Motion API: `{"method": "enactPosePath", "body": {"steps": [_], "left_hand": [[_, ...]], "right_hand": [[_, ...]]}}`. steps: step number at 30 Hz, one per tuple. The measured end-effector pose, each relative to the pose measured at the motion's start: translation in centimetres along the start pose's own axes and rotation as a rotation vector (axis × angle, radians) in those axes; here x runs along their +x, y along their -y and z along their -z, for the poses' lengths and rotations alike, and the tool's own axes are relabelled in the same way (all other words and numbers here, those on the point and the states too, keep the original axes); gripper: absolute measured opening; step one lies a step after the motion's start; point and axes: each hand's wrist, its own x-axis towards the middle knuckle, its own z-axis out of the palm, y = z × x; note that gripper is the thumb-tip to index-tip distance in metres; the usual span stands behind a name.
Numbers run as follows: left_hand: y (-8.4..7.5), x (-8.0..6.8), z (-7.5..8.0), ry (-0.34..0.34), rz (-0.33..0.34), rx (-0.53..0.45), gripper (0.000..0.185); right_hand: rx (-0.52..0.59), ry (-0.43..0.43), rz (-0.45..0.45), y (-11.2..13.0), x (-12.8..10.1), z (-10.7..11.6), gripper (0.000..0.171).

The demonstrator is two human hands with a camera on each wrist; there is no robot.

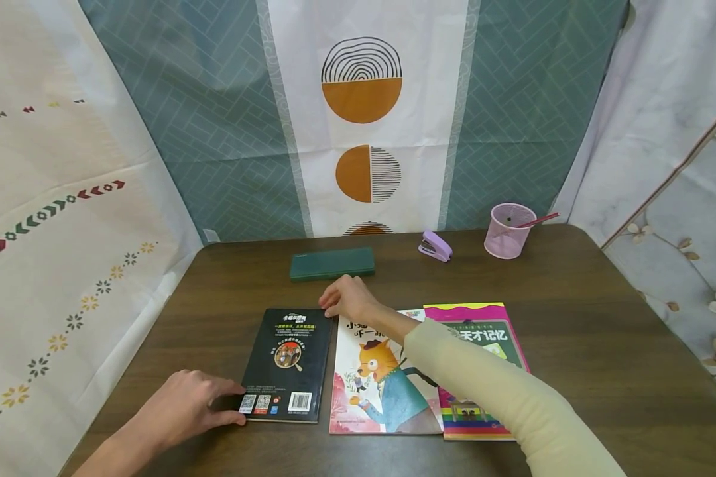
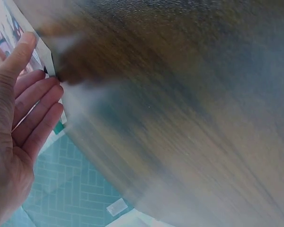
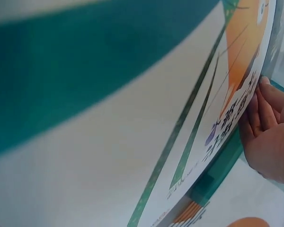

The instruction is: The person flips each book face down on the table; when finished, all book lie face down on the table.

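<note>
A black book point(image 1: 288, 363) with a round picture, codes and a barcode on its cover lies flat at the left of the row. At its lower left corner is my left hand point(image 1: 186, 405), thumb and fingertips set apart at the edges; the left wrist view shows the left hand's fingers point(image 2: 35, 101) mostly straight. My right hand point(image 1: 349, 298) reaches across to the upper right corner, its thumb and fingertips drawn close together there. Beside the black book lies a picture book with an orange cat point(image 1: 378, 391), partly under the right forearm.
A pink-and-green book point(image 1: 501, 331) lies right of the cat book, partly hidden by my sleeve point(image 1: 489, 371). Behind are a dark green case point(image 1: 332, 264), a purple stapler point(image 1: 435, 246) and a pink mesh pen cup point(image 1: 506, 235) holding a red pencil point(image 1: 539, 219). Curtains hang around the wooden table point(image 1: 602, 351).
</note>
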Motion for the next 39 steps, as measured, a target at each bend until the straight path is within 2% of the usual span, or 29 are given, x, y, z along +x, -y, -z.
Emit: {"method": "enactPosePath", "body": {"steps": [7,12,14,17,21,24,27,30,36,39], "left_hand": [[0.5,0.0,-0.1,-0.060,-0.020,-0.017,0.041],[1.1,0.5,0.0,-0.146,-0.016,-0.029,0.032],[1.3,0.7,0.2,-0.191,0.004,-0.040,0.032],[1.2,1.3,0.4,-0.211,0.090,-0.107,0.044],[0.6,2.3,0.6,-0.179,0.221,-0.256,0.073],[0.0,3.3,0.4,-0.156,0.266,-0.392,0.094],[-0.9,4.5,0.1,-0.136,0.275,-0.520,0.109],[-1.8,5.7,-0.4,-0.108,0.280,-0.616,0.114],[-4.3,7.4,-1.7,-0.033,0.251,-0.732,0.114],[-5.7,7.9,-2.4,-0.010,0.242,-0.747,0.115]], "right_hand": [[0.044,-0.015,0.000,-0.3,-0.4,0.9,0.024],[0.091,-0.036,0.026,-0.5,-1.2,2.6,0.032],[0.112,-0.024,0.043,-0.6,-1.7,3.5,0.036],[0.124,0.020,0.064,-0.7,-2.6,4.9,0.043],[0.127,0.106,0.086,-1.3,-3.9,6.7,0.054],[0.132,0.170,0.086,-2.1,-4.8,7.9,0.061],[0.146,0.221,0.079,-2.9,-5.7,9.0,0.068],[0.147,0.250,0.068,-3.7,-6.7,9.8,0.074],[0.059,0.293,0.058,-5.3,-9.1,10.7,0.088],[0.008,0.289,0.062,-5.8,-10.2,10.9,0.089]]}}
